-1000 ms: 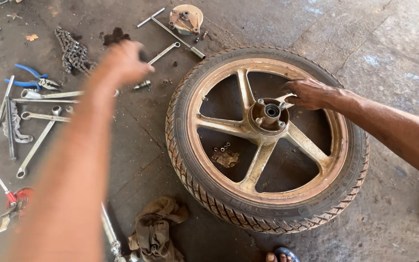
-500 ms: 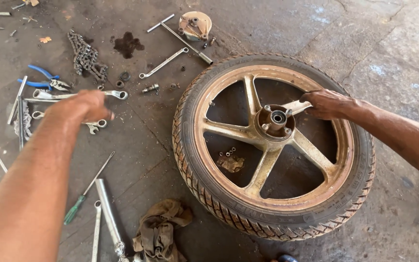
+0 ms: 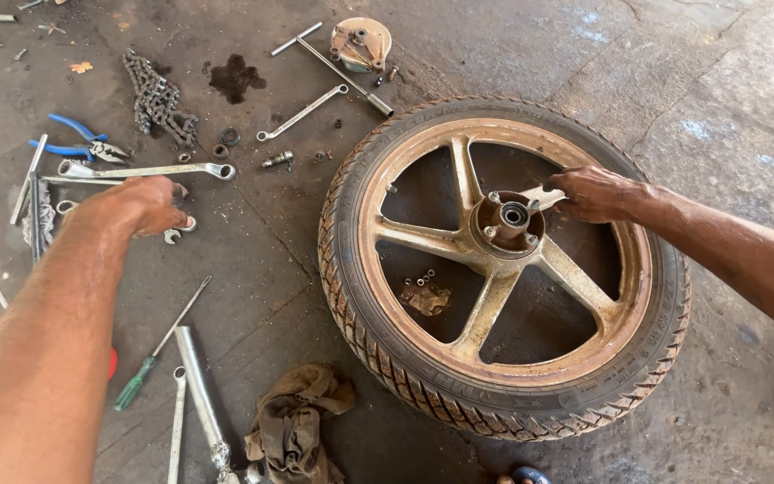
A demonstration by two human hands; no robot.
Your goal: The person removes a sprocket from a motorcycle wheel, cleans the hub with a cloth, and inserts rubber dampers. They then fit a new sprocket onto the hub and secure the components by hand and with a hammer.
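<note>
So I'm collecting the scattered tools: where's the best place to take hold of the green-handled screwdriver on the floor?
Probably by the green handle of the screwdriver, coming from above. It lies flat on the concrete floor, handle toward the near left, thin shaft pointing up-right. The handle is its thickest part and has bare floor around it, while the steel tube lies close by on its right, so pinching across the handle from its sides looks easiest.

My left hand sits at the middle left of the frame, knuckles up, fingers curled downward, the forearm running back to the lower left corner. My right hand is right of centre, fingers bent and pinched together, its forearm stretching out to the right edge. Both arms are bare.
</note>
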